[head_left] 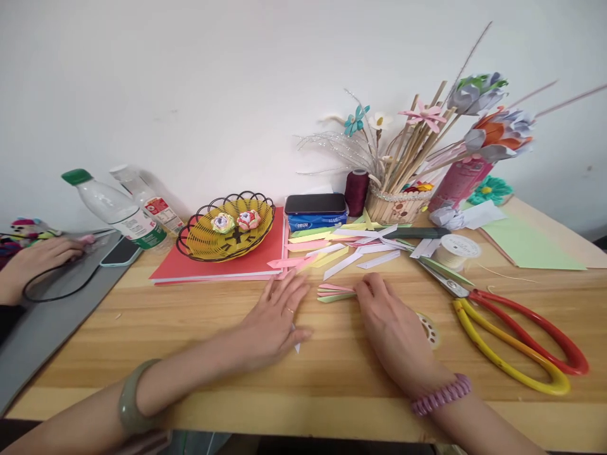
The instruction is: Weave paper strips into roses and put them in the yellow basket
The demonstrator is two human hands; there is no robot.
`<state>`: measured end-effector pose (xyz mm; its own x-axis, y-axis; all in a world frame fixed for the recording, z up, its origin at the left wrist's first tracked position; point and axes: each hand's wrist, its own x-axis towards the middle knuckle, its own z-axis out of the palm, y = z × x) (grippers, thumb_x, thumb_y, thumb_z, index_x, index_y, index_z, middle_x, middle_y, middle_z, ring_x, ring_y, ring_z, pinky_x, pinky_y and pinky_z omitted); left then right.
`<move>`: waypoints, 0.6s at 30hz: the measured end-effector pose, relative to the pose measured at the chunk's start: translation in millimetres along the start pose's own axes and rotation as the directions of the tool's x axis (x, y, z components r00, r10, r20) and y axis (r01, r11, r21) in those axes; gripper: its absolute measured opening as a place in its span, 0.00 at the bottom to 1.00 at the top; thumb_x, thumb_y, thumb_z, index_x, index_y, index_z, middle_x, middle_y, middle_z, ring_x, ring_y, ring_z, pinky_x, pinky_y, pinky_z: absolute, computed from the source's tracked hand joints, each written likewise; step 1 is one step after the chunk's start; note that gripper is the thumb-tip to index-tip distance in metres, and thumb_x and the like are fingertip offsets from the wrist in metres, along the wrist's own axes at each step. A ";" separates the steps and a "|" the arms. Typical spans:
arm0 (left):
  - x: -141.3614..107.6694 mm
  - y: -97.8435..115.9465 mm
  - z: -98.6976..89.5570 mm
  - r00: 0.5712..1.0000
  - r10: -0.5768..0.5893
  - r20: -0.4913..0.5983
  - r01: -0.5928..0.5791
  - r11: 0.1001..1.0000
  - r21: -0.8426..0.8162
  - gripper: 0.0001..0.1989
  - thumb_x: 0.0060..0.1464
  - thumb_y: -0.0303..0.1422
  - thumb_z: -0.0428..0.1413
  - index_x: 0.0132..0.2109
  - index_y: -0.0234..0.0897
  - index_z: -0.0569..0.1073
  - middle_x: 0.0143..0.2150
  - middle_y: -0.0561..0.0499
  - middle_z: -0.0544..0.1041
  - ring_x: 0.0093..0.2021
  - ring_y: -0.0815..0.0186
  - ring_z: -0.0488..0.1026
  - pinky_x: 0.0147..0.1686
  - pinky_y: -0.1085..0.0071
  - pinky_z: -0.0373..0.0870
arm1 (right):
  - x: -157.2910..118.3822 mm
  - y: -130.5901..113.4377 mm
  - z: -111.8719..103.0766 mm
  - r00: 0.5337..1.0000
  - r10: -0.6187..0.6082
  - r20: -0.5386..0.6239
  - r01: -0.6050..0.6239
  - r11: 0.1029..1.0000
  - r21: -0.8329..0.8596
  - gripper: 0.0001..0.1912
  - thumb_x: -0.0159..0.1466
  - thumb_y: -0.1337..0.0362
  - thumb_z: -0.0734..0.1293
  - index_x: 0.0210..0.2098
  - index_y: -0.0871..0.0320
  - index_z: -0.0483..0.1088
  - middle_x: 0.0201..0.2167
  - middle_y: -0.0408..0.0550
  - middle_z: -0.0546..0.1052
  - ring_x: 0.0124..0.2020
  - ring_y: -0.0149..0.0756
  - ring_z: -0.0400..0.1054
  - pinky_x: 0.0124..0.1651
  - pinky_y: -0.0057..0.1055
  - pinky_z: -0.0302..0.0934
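Observation:
My left hand (pixel 277 313) lies palm down on the wooden table, fingers stretched out and fingertips by the pink strips. A small white paper piece (pixel 297 347) pokes out from beneath it, mostly hidden. My right hand (pixel 391 325) has its fingers closed at the right end of a little stack of pink and green folded paper strips (pixel 334 292). Just beyond both hands spreads a loose pile of white, yellow and pink paper strips (pixel 344 260). Large scissors (pixel 516 338) with red and yellow handles rest to the right, their blades reaching toward the pile.
Behind the strips stand a phone (pixel 315 204) on a blue pack, a dark thread cone (pixel 356 191) and a stick-filled basket (pixel 398 205). A yellow woven basket (pixel 199 240) sits on red paper (pixel 165 268). Bottles (pixel 114 212) and another person's hand (pixel 42 259) are left. A white spool (pixel 456 251) is right.

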<state>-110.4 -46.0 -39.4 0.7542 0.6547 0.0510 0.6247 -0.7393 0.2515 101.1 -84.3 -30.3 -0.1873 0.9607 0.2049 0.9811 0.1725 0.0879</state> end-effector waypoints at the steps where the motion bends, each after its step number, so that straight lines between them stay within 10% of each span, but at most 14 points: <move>1: 1.7 -2.7 3.7 1.000 -0.016 -0.005 0.016 0.999 0.046 0.31 0.56 0.43 0.43 0.62 0.35 0.44 0.65 0.40 0.47 0.66 0.58 0.34 0.60 0.48 0.39 | 0.4 0.2 -0.3 1.000 -0.006 0.002 0.006 1.000 0.002 0.13 0.57 0.81 0.54 0.32 0.60 0.64 0.34 0.53 0.68 0.33 0.38 0.65 0.26 0.28 0.58; 6: 36.2 -15.4 -2.3 0.963 -0.058 -0.262 0.105 0.980 0.169 0.31 0.53 0.47 0.46 0.59 0.33 0.54 0.61 0.37 0.56 0.63 0.52 0.45 0.58 0.43 0.36 | 3.6 2.2 -2.2 0.999 -0.048 0.019 0.048 0.999 0.001 0.10 0.57 0.80 0.57 0.31 0.60 0.63 0.34 0.52 0.69 0.36 0.40 0.64 0.30 0.30 0.59; 10: 50.1 -8.4 -19.8 0.890 -0.057 -0.452 0.052 0.998 -0.024 0.17 0.58 0.37 0.42 0.48 0.32 0.66 0.48 0.42 0.69 0.52 0.63 0.62 0.52 0.61 0.59 | 5.7 4.7 -3.0 0.996 -0.079 0.035 0.079 0.997 0.004 0.09 0.57 0.79 0.58 0.30 0.60 0.64 0.34 0.51 0.70 0.36 0.41 0.64 0.32 0.32 0.60; 18: 46.6 13.7 -3.0 0.976 0.034 -0.216 -0.024 0.999 0.047 0.21 0.52 0.44 0.51 0.48 0.37 0.69 0.47 0.45 0.72 0.51 0.58 0.61 0.48 0.60 0.63 | 5.7 10.4 -3.1 0.993 -0.117 0.034 0.115 0.992 0.047 0.10 0.58 0.78 0.58 0.33 0.60 0.65 0.35 0.52 0.70 0.37 0.41 0.63 0.33 0.32 0.59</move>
<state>-67.3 -25.1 -30.7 0.7134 0.6477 0.2676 0.6150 -0.7617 0.2041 110.1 -77.7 -25.2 -0.2991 0.9407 0.1604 0.9541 0.2922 0.0655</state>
